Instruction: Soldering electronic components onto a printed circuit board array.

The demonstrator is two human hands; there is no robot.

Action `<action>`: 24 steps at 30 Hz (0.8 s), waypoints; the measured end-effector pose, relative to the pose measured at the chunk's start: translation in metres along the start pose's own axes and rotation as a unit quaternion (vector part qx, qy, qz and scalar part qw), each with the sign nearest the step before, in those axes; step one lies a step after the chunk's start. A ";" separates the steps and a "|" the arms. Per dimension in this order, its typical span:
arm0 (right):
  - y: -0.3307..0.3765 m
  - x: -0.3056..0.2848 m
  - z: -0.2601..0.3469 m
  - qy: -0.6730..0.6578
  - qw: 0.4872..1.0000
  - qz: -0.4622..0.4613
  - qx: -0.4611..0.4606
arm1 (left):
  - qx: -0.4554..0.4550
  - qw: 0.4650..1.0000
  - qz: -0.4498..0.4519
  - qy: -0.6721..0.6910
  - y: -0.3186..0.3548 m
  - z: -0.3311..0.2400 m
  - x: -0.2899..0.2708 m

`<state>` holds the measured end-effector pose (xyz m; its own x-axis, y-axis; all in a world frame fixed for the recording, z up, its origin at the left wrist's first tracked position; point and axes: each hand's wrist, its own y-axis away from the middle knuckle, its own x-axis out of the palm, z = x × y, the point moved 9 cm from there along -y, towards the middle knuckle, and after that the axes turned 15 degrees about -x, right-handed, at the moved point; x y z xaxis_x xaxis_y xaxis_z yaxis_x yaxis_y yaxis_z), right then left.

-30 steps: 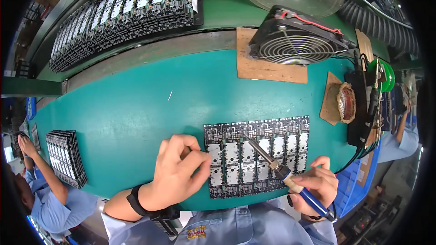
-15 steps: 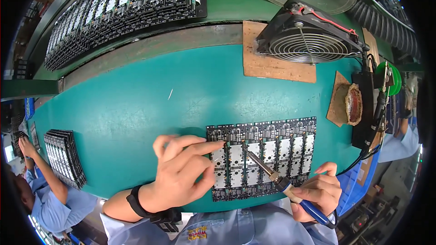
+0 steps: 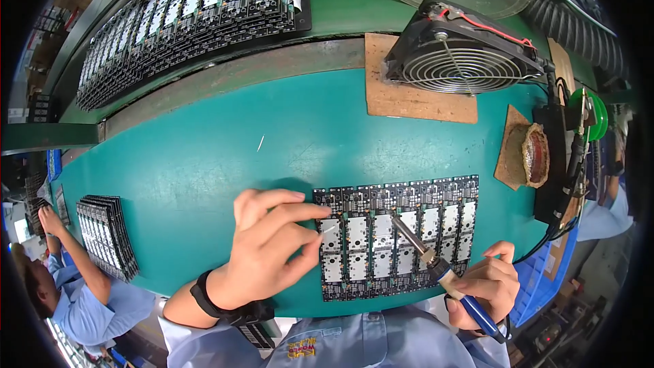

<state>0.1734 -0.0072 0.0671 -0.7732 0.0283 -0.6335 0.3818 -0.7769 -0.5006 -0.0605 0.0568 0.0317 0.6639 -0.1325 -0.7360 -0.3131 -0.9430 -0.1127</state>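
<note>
A panel of joined black circuit boards (image 3: 357, 269) with silver-white plates lies on the green mat, close in front of me. My right hand (image 3: 487, 289) grips a soldering iron (image 3: 429, 257) with a blue handle. Its metal tip points up and left, over the upper middle of the panel. At the panel's left edge is my left hand (image 3: 276, 245), index finger stretched to the upper left boards. A thin pale wire (image 3: 330, 230) sticks out from between its thumb and fingers; the grip itself is partly hidden.
A metal-grilled fan (image 3: 466, 68) stands on brown board at the back right. Near it are a round tip-cleaning pot (image 3: 536, 155) and a green spool (image 3: 597, 116). Stacked panels lie at left (image 3: 102, 238) and on the far shelf (image 3: 197, 17). A co-worker (image 3: 88, 293) sits at left.
The soldering iron's tip has shifted right along the panel, and my right hand has moved slightly right. My left fingertips have drawn back a little, showing the pale wire more plainly.
</note>
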 end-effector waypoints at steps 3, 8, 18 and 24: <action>-0.007 0.002 0.002 -0.013 1.000 0.021 -0.006 | 0.008 0.999 0.028 -0.012 0.001 -0.004 0.010; -0.013 0.015 0.006 -0.034 0.997 0.070 -0.016 | 0.008 0.999 0.047 -0.021 0.000 -0.005 0.017; -0.020 0.028 0.007 -0.024 0.992 0.119 -0.020 | 0.002 0.999 0.043 -0.025 0.001 -0.004 0.020; -0.024 0.032 0.005 -0.026 0.992 0.122 -0.018 | -0.001 0.999 0.041 -0.034 0.001 -0.003 0.020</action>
<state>0.1369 0.0095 0.0613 -0.6808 -0.1907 -0.7072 0.5774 -0.7338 -0.3580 -0.0451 0.0520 0.0189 0.5881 -0.1884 -0.7866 -0.3626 -0.9307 -0.0481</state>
